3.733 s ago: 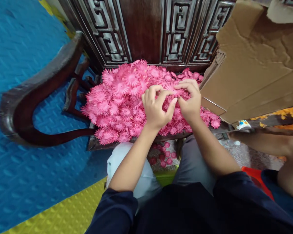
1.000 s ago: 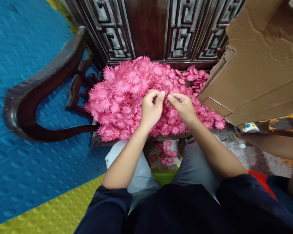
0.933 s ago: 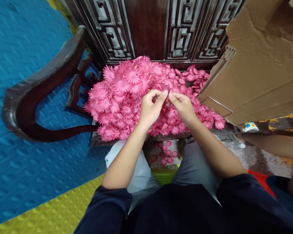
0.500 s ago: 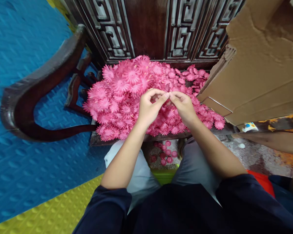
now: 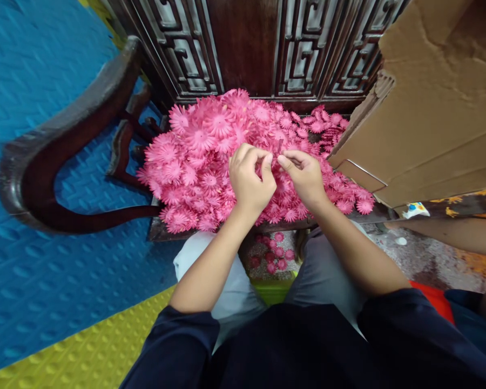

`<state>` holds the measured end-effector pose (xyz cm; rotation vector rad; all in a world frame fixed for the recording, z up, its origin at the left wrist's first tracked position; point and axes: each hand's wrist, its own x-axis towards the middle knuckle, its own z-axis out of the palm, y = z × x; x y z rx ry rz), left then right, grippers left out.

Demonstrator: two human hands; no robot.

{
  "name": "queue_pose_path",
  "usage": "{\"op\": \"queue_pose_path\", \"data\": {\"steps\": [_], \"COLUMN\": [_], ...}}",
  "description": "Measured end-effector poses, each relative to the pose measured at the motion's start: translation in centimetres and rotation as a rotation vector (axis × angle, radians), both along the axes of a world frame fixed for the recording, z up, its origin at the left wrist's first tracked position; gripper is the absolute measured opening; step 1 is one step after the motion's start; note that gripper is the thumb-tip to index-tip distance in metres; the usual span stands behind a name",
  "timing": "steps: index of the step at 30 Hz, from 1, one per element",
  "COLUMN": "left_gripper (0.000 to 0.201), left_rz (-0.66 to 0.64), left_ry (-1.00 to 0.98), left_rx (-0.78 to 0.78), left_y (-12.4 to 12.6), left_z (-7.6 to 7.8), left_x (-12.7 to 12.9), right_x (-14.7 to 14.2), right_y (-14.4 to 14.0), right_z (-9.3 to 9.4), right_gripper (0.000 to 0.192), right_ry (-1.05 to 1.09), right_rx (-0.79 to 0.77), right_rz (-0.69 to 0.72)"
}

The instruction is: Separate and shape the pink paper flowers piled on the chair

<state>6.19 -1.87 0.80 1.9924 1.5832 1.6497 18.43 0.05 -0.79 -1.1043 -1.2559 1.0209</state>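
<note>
A big heap of pink paper flowers (image 5: 202,156) covers the seat of a dark carved wooden chair (image 5: 243,54). My left hand (image 5: 249,181) and my right hand (image 5: 305,175) hover over the middle of the heap, fingertips almost touching. Both pinch a small pink flower piece (image 5: 278,147) between thumb and forefinger; it is mostly hidden by the fingers. My knees sit just below the seat's front edge.
A curved chair arm (image 5: 60,140) sweeps out at the left over blue and yellow foam mats (image 5: 44,302). A brown cardboard box (image 5: 429,108) stands at the right. Several pink flowers (image 5: 273,256) lie on the floor between my legs. Another person's arm (image 5: 449,237) lies at the right.
The hands stay at the same spot over the heap. My left fingers have curled tighter and the fingertips have parted slightly. The other person's arm has shifted at the right edge.
</note>
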Motion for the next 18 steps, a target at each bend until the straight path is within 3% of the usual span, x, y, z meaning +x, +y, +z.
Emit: {"op": "queue_pose_path", "data": {"steps": [5,11,18], "left_gripper": [0.029,0.034,0.037], "left_rz": [-0.028,-0.213,-0.409], "left_ry": [-0.084,-0.259,-0.543], "left_rx": [-0.021,-0.143,-0.322], "left_y": [-0.2,0.6,1.0], "left_z": [-0.1,-0.3,-0.5], "left_x": [0.4,0.1,-0.1], "right_x": [0.0,0.0,-0.1], "right_y": [-0.4,-0.6,-0.6], "right_z": [0.6,0.7,0.6], "right_gripper": [0.04,0.04,0.044], "right_ry": [-0.047,-0.084,-0.037], "right_rx": [0.023,-0.016,-0.035], "right_rz": [0.017,0.143,0.132]}}
